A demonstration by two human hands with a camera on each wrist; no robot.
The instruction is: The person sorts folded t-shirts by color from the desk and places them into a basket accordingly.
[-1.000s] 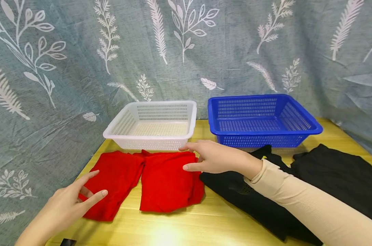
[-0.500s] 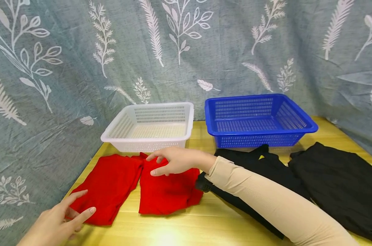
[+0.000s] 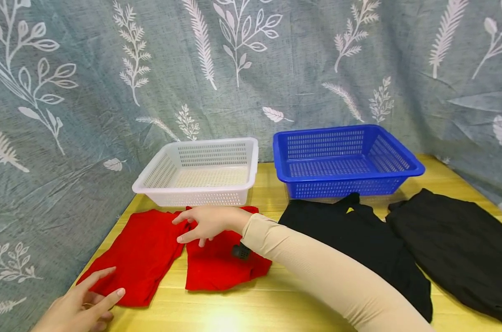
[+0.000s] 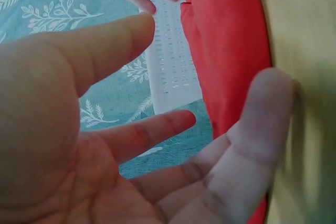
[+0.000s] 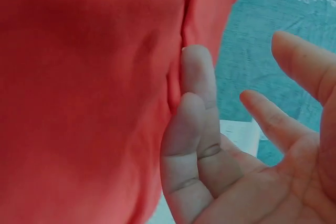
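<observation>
Two folded red garments lie side by side on the table: a left red garment (image 3: 138,258) and a right red garment (image 3: 217,272). At the near left corner of the left one, my left hand (image 3: 82,306) hovers with thumb and fingers spread and nothing between them. My right hand (image 3: 211,223) reaches across over the right red garment, its fingers pointing left toward the gap between the two. In the right wrist view its fingers (image 5: 197,77) are loosely extended and overlap red cloth (image 5: 94,98). My right forearm hides part of the right red garment.
Behind the red garments stands a white plastic basket (image 3: 197,188). A blue basket (image 3: 346,177) sits to its right. Two black garments, one with a yellow mark (image 3: 338,235) and one plain (image 3: 450,244), lie in front of the blue basket. A patterned curtain (image 3: 300,55) hangs behind.
My right hand has swept left, from the right red garment's right edge to above its left side. My left hand has moved slightly down and left. The garments lie as before.
</observation>
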